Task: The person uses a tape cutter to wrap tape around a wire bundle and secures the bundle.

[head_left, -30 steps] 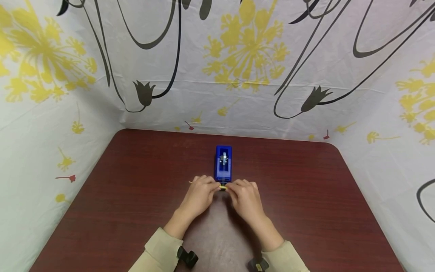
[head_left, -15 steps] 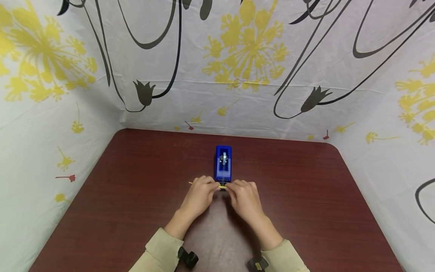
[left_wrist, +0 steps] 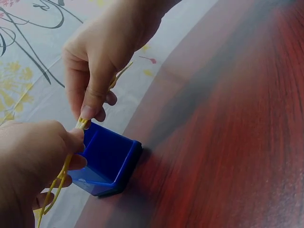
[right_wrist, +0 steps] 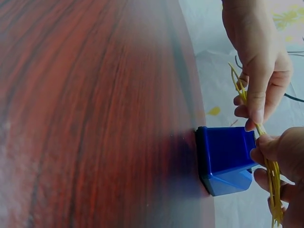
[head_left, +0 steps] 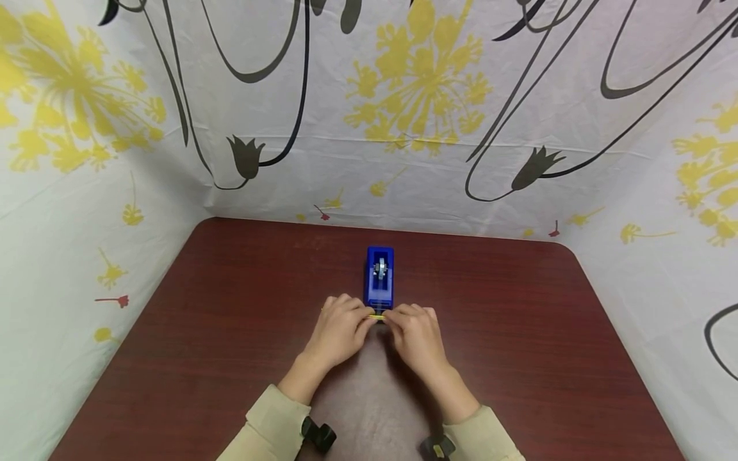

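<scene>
A bundle of thin yellow strands [head_left: 377, 316], cord-like, stretches between both hands just in front of a blue tape dispenser [head_left: 380, 296]. My left hand [head_left: 341, 325] pinches it with thumb and fingers; my right hand [head_left: 418, 334] pinches it close by, leaving a short gap. In the left wrist view, loose strands [left_wrist: 61, 180] hang below the left hand. From the right wrist view, several longer strands [right_wrist: 273, 187] run down along the right hand's fingers. A pale patch [left_wrist: 82, 124] shows on the bundle between the thumbs. The dispenser's front end lies close to the fingertips.
The dispenser, holding a tape roll [head_left: 380, 269], stands on a dark red wood-grain table [head_left: 507, 307]. Behind and beside the table hangs a white patterned cloth [head_left: 323, 96]. Black wrist devices [head_left: 319, 437] sit at both sleeve cuffs.
My left hand has shifted very slightly, and the strand end beyond its outer side shows less than before. The right hand and dispenser hold their places.
</scene>
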{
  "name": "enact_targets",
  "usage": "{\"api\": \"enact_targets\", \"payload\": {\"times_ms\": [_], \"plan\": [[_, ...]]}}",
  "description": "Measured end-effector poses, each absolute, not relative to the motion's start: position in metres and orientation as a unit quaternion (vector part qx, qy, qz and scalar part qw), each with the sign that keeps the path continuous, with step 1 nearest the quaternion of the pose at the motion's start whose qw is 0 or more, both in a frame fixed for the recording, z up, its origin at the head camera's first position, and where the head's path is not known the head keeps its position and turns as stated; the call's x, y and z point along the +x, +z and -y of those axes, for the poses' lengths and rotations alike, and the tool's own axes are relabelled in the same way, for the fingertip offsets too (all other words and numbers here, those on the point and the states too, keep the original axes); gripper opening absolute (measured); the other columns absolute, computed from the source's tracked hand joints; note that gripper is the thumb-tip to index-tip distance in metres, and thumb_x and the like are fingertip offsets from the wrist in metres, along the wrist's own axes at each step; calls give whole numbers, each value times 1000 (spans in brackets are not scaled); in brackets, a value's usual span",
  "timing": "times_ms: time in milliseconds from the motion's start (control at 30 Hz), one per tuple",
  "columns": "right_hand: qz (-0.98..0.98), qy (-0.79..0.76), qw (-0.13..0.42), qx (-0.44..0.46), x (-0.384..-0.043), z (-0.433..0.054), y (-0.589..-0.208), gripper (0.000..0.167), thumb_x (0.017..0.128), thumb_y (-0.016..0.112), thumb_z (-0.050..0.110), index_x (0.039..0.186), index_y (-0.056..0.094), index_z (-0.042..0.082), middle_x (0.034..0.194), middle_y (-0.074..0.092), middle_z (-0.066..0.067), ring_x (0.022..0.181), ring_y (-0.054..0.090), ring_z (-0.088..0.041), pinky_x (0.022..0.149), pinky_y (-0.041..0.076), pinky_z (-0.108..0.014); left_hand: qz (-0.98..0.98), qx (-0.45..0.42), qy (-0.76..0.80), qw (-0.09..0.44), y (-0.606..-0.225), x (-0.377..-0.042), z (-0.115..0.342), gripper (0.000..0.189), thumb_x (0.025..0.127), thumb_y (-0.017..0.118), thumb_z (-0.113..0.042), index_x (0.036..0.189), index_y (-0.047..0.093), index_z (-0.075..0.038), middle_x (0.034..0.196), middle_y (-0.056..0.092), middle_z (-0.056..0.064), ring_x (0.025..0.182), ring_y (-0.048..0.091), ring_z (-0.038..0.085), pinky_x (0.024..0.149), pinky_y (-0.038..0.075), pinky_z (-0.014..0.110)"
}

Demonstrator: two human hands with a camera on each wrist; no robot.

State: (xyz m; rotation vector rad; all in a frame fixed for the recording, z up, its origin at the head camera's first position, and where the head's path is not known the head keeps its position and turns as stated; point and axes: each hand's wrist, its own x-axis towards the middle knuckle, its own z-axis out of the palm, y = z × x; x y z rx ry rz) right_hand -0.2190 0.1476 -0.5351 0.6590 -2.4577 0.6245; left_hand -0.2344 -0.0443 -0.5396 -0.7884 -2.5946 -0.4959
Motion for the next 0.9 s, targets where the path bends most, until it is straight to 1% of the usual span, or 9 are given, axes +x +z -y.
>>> {"api": "enact_targets", "payload": {"times_ms": [167,400,533,700,767,900], "plan": [[905,230,261,246,-219,-148,-535,12,84,82,6,95,81,10,87,74,0,75,64,-19,71,44,-40,924,-289,-165,187,-538,-236,45,16,98,69,-27,102,80,-17,94,72,-5,86,58,15,78,43,34],[910,225,246,248,-220,-148,-535,6,89,78,12,95,79,12,87,73,1,77,65,-19,71,44,-41,912,-300,-170,221,-541,-237,46,9,93,75,-23,96,81,-16,88,72,-5,84,59,16,74,43,34],[919,214,224,245,-221,-149,-534,8,93,73,14,99,77,11,88,73,-1,79,68,-21,70,43,-41,908,-300,-174,237,-544,-238,46,8,91,77,-22,95,81,-16,88,72,-5,83,59,16,73,44,33],[927,214,200,236,-222,-149,-532,7,95,70,15,92,76,12,84,72,0,77,68,-21,70,43,-41,903,-297,-181,251,-546,-239,46,7,90,78,-22,94,81,-16,87,72,-5,82,59,17,72,44,33],[927,220,196,232,-222,-149,-532,8,95,71,14,89,76,14,82,71,1,76,67,-20,69,43,-41,901,-297,-185,254,-546,-239,46,7,90,78,-22,93,81,-16,87,72,-4,82,59,17,72,44,33],[926,229,197,225,-223,-149,-532,9,94,72,15,87,76,15,81,70,2,75,65,-20,68,43,-41,901,-295,-188,256,-548,-238,46,8,90,79,-22,94,81,-16,86,72,-4,82,60,17,72,44,33]]}}
